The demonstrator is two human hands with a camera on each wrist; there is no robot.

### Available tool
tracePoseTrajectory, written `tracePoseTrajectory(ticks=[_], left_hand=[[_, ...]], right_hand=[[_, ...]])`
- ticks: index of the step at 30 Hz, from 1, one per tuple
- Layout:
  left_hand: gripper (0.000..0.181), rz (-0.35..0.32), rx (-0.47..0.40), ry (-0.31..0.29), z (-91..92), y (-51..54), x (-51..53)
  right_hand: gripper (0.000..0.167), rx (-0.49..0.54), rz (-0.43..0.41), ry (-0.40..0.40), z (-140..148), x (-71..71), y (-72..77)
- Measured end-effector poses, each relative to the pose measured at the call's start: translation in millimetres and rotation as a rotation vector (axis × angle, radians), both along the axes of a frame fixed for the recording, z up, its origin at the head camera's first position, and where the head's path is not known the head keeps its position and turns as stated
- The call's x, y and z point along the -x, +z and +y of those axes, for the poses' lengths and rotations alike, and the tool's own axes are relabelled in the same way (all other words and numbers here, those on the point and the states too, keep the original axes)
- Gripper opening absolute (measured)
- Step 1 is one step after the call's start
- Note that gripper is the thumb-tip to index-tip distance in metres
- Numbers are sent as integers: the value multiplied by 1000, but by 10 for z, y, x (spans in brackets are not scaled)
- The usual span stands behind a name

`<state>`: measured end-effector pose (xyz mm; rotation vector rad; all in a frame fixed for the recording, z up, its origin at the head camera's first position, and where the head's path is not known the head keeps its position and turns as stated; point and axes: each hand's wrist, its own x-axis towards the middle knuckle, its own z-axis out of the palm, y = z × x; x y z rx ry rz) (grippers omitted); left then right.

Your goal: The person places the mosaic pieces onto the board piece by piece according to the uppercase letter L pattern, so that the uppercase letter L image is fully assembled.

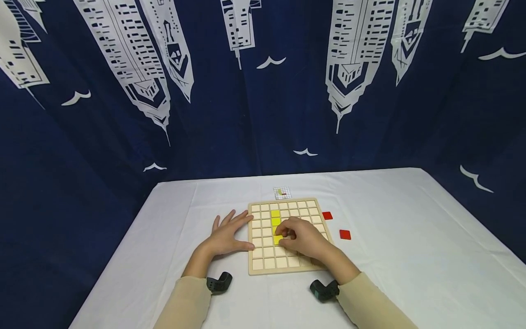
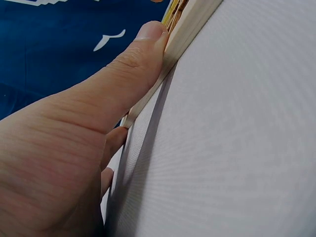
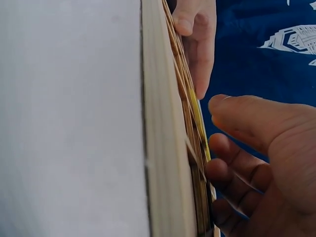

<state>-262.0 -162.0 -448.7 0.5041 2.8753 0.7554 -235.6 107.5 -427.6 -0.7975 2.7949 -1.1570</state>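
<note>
A wooden grid board [image 1: 283,270] lies on the table, with a column of yellow tiles [image 1: 276,221] in its cells. My left hand [image 1: 226,237] rests along the board's left edge, fingers spread and the thumb [image 2: 143,54] touching the frame. Over the yellow column is my right hand [image 1: 303,237], its fingers loosely bent. In the right wrist view its thumb [image 3: 247,116] and fingers stand apart, and no tile shows between them. The hand covers part of the yellow column and the cells to its right.
Two red tiles, a nearer one [image 1: 345,234] and a farther one [image 1: 327,215], lie right of the board. Behind the board is a small grid card [image 1: 282,193] with a coloured pattern. A white cloth [image 1: 394,205] covers the table; a dark blue printed curtain [image 1: 246,114] hangs behind.
</note>
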Motion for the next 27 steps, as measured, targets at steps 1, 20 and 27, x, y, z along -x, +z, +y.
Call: tracePoseTrajectory(ticks=[1, 20, 27], left_hand=[[92, -1, 0, 0, 0, 1, -1], [93, 5, -6, 3, 5, 29, -22], [92, 13, -14, 2, -1, 27, -14]], right_hand=[[19, 7, -3, 3, 9, 5, 4], [27, 62, 98, -130, 335, 138, 158], [31, 56, 117, -214, 564, 225, 129]])
